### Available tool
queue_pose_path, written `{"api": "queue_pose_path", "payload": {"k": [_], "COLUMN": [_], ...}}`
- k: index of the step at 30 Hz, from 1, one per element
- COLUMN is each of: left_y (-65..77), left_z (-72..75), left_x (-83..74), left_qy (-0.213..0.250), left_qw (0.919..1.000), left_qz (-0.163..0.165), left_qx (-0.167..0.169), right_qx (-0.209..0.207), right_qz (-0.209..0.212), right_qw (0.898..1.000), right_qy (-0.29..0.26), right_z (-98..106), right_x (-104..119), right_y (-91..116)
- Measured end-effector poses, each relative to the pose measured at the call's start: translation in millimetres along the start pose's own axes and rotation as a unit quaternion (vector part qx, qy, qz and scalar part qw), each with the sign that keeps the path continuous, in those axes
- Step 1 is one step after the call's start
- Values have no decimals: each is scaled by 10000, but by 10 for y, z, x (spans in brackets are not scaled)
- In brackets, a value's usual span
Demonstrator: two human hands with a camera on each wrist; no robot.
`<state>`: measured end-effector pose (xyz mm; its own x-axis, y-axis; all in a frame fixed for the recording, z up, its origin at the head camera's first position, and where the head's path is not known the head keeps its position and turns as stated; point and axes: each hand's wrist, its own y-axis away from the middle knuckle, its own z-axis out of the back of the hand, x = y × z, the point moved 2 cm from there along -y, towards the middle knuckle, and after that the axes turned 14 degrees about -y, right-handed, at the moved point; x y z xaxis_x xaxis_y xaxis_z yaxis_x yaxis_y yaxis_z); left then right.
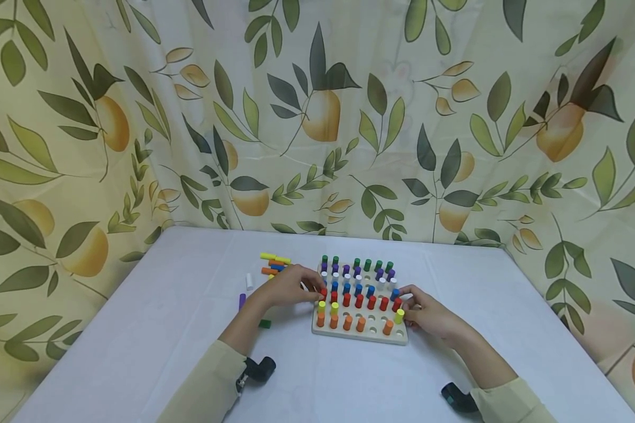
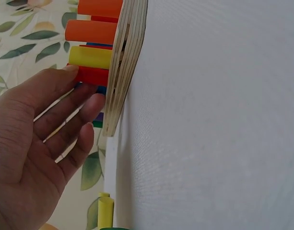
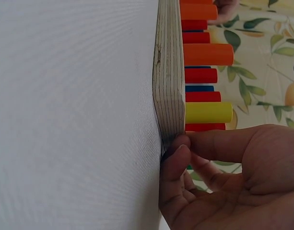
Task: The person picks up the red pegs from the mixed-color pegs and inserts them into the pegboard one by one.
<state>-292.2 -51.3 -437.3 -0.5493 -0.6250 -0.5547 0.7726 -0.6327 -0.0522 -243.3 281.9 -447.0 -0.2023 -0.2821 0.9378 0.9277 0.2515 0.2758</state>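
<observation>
A wooden pegboard (image 1: pixel 360 336) lies on the table with rows of coloured pegs standing in it. My left hand (image 1: pixel 295 286) is at its left side. Thumb and index finger pinch a red peg (image 2: pixel 93 75) at the end of the red row, beside a yellow peg (image 2: pixel 90 57); the other fingers curve loosely below. At the board's right edge, my right hand (image 1: pixel 428 311) grips the side with thumb and fingertips, close to a yellow peg (image 3: pixel 208 112). Orange pegs (image 1: pixel 361 324) fill part of the nearest row. Some fingertips are hidden behind the pegs and board.
Loose pegs lie left of the board: a yellow peg (image 1: pixel 267 256), an orange peg (image 1: pixel 268 271), a white peg (image 1: pixel 249 281), a purple peg (image 1: pixel 241 301) and a green peg (image 1: pixel 265 324). A white cloth (image 1: pixel 349 382) covers the table; a patterned curtain (image 1: pixel 317 176) hangs behind.
</observation>
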Motion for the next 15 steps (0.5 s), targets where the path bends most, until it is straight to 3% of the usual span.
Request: {"api": "queue_pose_path", "payload": {"k": [15], "left_y": [13], "left_z": [-3], "left_x": [4], "left_qy": [-30], "left_qw": [10000], "left_qz": [14], "left_qx": [-47], "right_qx": [-13], "right_qz": [-16], "right_qw": [10000], "right_qy": [23], "right_z": [2], "right_x": [5], "right_y": [-2]}}
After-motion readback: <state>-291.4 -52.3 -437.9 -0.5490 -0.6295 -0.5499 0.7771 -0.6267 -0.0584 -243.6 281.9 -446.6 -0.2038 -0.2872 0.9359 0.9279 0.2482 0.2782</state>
